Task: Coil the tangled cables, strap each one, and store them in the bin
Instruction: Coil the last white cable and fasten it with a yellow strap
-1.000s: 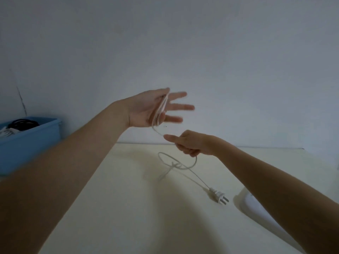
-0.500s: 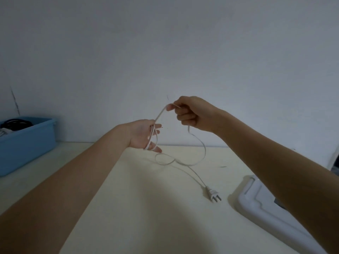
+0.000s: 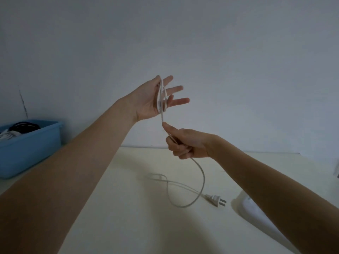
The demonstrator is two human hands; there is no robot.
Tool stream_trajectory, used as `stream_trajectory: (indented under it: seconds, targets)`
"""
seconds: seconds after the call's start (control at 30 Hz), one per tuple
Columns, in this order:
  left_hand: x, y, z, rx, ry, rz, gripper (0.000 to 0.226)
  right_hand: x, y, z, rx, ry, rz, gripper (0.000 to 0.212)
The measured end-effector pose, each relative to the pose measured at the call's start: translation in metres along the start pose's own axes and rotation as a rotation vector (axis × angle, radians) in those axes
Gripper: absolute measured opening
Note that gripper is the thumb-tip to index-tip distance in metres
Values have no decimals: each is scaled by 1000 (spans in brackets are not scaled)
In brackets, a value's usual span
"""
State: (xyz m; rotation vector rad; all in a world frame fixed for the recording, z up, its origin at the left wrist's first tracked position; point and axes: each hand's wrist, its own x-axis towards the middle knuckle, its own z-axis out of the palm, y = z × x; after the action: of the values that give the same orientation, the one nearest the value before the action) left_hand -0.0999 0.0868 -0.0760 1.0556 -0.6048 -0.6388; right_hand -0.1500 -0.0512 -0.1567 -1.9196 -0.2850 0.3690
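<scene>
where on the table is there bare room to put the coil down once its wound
Bare tabletop shows near the camera, between the left forearm and the plug, and along the far edge right of the right hand. The middle is taken by loose cable; the bin fills the left, a white object the right.

Open tabletop (image 3: pixel 128 226) between blue bin (image 3: pixel 31 151) and white object (image 3: pixel 256 208); slack cable (image 3: pixel 183 189) crosses it.

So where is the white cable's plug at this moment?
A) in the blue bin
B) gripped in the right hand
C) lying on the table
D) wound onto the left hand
C: the plug lies on the table, below the right hand gripping the white cable.
</scene>
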Motion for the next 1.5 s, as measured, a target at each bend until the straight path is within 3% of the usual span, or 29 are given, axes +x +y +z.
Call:
stream_trajectory:
  seconds: [0.2,0.27,0.37,0.47,0.67,0.77,0.93,1.17,1.27,1.5]
  targets:
    - [-20,-19,-3,534,-149,-381,41,-8,12,-28,-158,485,42,51]
    - [-20,-32,-12,620,-100,-492,41,-14,3,-37,-140,573,20,45]
    - [-15,-46,-26,591,-4,-524,48,-18,-15,-41,-52,651,-45,44]
    - [-6,-56,-32,452,76,-477,49,-17,-30,-33,57,599,-129,46]
    - [14,-52,-32,231,341,-191,35,-12,-34,-6,14,235,-186,22]
    - [12,-41,-23,136,395,-82,34,-11,-28,-3,13,133,-156,35]
    - [12,-22,-7,-88,131,5,46,-10,-15,3,79,68,-109,43]
    - [-14,-20,-3,484,-177,-310,43,-15,-2,-17,-211,223,12,52]
    - [-19,-30,-12,600,-257,-444,43,-20,-7,-27,-324,269,52,33]
    - [-27,-37,-27,720,-304,-608,43,-33,-22,-47,-327,408,57,53]
